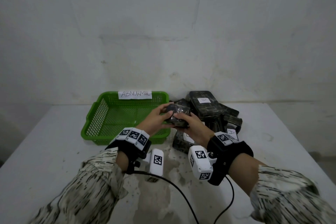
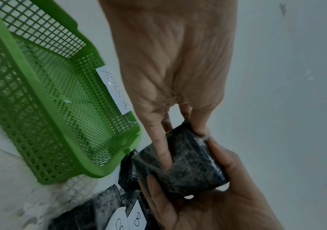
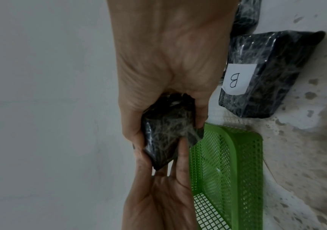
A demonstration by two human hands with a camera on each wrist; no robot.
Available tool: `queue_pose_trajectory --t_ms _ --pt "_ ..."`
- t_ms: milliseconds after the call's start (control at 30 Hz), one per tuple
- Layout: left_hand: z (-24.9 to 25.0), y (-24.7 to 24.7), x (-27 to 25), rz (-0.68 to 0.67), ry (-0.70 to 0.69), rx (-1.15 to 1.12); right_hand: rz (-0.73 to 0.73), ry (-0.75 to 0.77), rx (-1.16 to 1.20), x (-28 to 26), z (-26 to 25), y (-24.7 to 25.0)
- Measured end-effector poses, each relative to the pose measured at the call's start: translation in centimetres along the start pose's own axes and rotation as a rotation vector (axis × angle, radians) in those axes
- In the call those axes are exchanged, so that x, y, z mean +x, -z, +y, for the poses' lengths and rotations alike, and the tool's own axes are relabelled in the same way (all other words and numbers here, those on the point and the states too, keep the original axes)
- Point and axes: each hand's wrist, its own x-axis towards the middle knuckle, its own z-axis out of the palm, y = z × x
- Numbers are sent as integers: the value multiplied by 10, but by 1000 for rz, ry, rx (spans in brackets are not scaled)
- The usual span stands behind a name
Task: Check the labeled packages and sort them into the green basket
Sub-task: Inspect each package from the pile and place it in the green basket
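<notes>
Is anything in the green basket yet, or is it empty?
Empty: the green basket shows only bare mesh; both hands hold the black package above its right edge.

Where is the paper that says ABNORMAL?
In the head view, the ABNORMAL label is stuck on the far rim of the green basket, left of the pile of black packages.
</notes>
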Motion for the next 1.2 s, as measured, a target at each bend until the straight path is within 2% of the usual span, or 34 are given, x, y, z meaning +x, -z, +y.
queue_pose_trajectory --t_ms 100,133,200,267,433,500,667,767,933,1067,1200 --pt "-3 6 0 5 -22 28 44 44 -19 0 0 -9" --pt "-5 9 1 48 -48 91 50 52 1 1 0 -11" --pt "-9 19 5 225 -108 206 47 56 54 1 1 -15" --pt "-13 31 7 343 -137 217 75 80 75 0 1 -19" --pt "-13 41 -4 253 5 -56 152 334 -133 1 8 -31" --pt "-14 44 -7 207 27 -174 179 350 -148 3 11 -36" --pt "-10 52 3 282 -28 -150 208 240 -52 13 11 -40" --pt "-8 60 13 304 -37 -128 261 96 6 25 9 -45" --pt "1 87 33 425 10 52 177 -106 -47 58 6 -65" --pt "6 145 59 680 29 383 206 -238 -87 96 6 -83" --pt "0 195 76 958 204 652 180 -324 -145 133 15 -98"
